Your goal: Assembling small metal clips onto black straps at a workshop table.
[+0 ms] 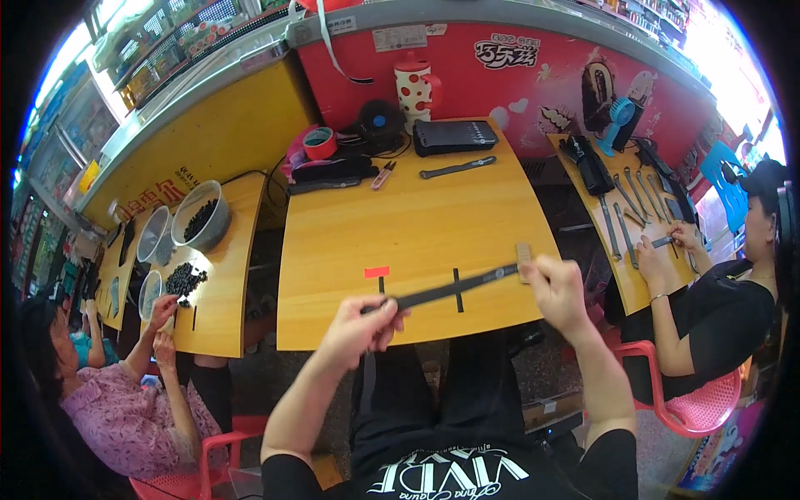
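Note:
A flat black strap (454, 287) stretches between my two hands above the near edge of the wooden table (400, 208), its right end higher than its left. My left hand (360, 329) is closed around its left end, thumb on top. My right hand (557, 292) is closed at the other end, where the fingers hide the tip. Beside the right fingers is a small tan block (523, 260); whether they touch it I cannot tell. Below the strap, black tape marks (459, 302) and a red piece of tape (377, 272) show on the tabletop.
Along the far edge are another strap (458, 167), a black case (454, 137), snips (383, 176), a tape roll (319, 143) and a dotted tumbler (414, 87). Co-workers sit left and right; the left table has tubs (202, 218) and black parts (185, 282), the right table several straps (625, 229).

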Tool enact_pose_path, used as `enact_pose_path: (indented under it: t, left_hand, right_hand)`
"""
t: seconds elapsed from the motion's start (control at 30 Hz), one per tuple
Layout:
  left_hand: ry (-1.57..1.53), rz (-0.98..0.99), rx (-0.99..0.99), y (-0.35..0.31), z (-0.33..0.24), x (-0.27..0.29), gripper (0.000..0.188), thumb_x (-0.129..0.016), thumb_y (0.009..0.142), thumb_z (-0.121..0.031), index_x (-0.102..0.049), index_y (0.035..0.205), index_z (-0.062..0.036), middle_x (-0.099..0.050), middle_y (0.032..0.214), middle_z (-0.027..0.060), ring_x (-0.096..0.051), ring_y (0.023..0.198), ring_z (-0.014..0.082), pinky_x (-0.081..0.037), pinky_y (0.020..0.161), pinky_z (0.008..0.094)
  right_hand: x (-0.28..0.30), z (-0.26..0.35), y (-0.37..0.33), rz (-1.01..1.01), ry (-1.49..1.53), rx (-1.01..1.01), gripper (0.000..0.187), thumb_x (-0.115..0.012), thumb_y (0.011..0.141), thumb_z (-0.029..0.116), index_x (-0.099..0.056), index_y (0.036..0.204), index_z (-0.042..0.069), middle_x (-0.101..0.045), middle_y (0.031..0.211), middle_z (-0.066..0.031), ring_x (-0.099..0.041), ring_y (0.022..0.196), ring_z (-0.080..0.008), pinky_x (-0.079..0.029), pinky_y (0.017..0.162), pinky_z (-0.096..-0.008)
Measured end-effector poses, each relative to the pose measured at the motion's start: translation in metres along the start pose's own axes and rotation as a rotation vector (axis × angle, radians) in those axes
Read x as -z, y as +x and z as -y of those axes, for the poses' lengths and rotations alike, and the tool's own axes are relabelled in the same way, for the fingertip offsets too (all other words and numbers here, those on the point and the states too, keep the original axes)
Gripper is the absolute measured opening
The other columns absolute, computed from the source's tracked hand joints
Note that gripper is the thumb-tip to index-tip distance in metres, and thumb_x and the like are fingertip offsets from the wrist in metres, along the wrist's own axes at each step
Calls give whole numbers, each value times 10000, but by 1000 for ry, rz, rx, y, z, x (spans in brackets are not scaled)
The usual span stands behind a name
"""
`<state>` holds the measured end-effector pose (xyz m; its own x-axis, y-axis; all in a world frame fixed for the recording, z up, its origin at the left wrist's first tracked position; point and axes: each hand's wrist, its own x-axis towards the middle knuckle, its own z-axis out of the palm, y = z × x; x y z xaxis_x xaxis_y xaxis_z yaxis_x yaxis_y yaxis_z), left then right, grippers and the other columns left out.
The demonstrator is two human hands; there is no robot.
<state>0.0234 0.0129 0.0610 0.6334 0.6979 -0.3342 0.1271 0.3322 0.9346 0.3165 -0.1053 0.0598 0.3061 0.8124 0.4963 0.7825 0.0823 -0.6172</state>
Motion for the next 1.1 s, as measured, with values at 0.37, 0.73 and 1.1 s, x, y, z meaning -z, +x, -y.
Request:
enact_pose_path:
  t: [0.37, 0.73, 1.1]
  left_hand:
    - [113, -240, 248, 264, -34, -4, 212, -643, 927, -135, -651, 779, 17, -598, 654, 67, -475, 480, 142, -370, 438, 282]
    - [325, -406, 139, 330, -16, -4, 250, -679, 856, -85, -598, 644, 23, -575, 578, 82, -518, 422, 190, -390, 387, 340]
    - [179, -450, 193, 288, -38, 21, 374, -683, 914, -312, -599, 868, 49, -599, 631, 108, -513, 399, 174, -401, 374, 314]
  right_hand:
    - [-83, -191, 161, 106, -90, -349, 456, -685, 867, 371, -626, 653, -28, -555, 603, -232, -574, 545, -354, -397, 524, -463]
    - [-103, -205, 190, 74, -369, -484, 261, -687, 849, 308, -719, 859, 49, -696, 847, -180, -675, 848, -369, -523, 718, -481]
    - [-93, -217, 169, -15, -373, -565, 211, -661, 854, 225, -678, 920, 25, -686, 927, -210, -661, 923, -388, -516, 777, -493]
